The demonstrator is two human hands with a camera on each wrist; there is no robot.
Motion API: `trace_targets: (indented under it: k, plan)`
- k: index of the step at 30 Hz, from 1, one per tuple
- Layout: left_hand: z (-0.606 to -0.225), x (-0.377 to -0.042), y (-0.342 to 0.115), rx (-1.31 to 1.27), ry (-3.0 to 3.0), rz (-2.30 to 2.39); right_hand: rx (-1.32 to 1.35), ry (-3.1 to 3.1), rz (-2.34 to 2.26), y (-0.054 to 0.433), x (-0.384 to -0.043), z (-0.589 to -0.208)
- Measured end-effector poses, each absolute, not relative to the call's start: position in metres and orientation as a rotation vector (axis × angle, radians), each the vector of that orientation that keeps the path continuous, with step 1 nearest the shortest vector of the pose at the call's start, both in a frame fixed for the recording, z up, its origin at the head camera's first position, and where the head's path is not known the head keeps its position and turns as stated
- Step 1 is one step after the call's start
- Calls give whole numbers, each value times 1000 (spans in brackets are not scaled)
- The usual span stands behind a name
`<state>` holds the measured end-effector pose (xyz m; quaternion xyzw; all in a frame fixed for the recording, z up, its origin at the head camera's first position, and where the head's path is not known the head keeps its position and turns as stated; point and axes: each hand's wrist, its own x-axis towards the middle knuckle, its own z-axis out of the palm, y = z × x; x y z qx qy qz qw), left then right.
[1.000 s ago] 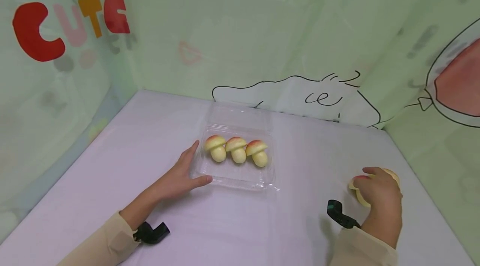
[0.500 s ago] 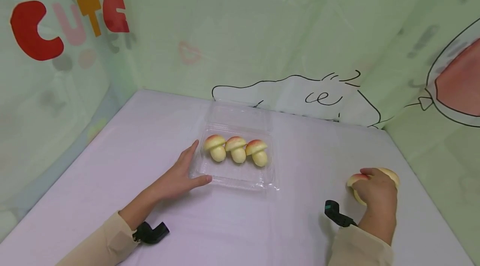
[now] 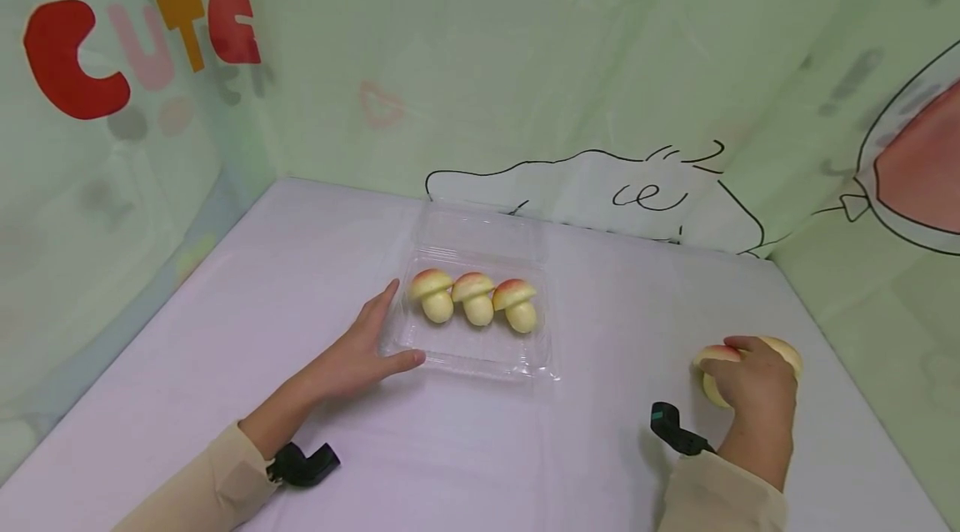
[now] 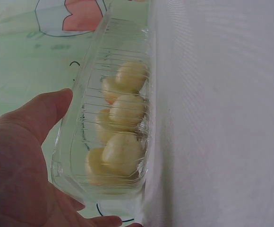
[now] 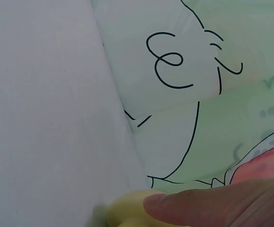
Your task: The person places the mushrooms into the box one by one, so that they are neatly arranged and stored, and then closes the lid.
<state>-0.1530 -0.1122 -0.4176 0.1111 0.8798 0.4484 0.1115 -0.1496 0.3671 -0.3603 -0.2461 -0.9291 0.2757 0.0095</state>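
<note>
A clear plastic clamshell box (image 3: 480,358) lies with its lid (image 3: 480,230) folded back. Three pale yellow mushrooms with red-tinged caps stand in a row inside, the middle mushroom (image 3: 477,308) among them. My left hand (image 3: 352,357) rests at the box's left side, fingers spread and extended, thumb by the front left corner. Over at the right, my right hand (image 3: 757,382) grips a similar mushroom (image 3: 714,357) between thumb and fingers. Another yellow piece (image 3: 786,351) shows partly behind that hand. In the right wrist view, the thumb (image 5: 198,205) presses against the gripped mushroom (image 5: 127,208).
A white cloth (image 3: 592,440) covers the table. Green printed curtains (image 3: 525,57) rise along its back and sides. The open lid reaches close to the back curtain.
My right hand has shifted slightly left, and the mushroom under it has moved a little with it. The left hand and the box look unchanged.
</note>
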Motion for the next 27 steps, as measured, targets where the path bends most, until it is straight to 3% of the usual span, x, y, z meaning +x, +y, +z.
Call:
trace_targets:
  k: [15, 27]
  plan:
    - [-417, -154, -113, 328, 2589, 1319, -733, -2790, 871, 359, -153, -353]
    - [-418, -154, -112, 335, 2582, 1317, -723, -2673, 936, 325, -158, -329]
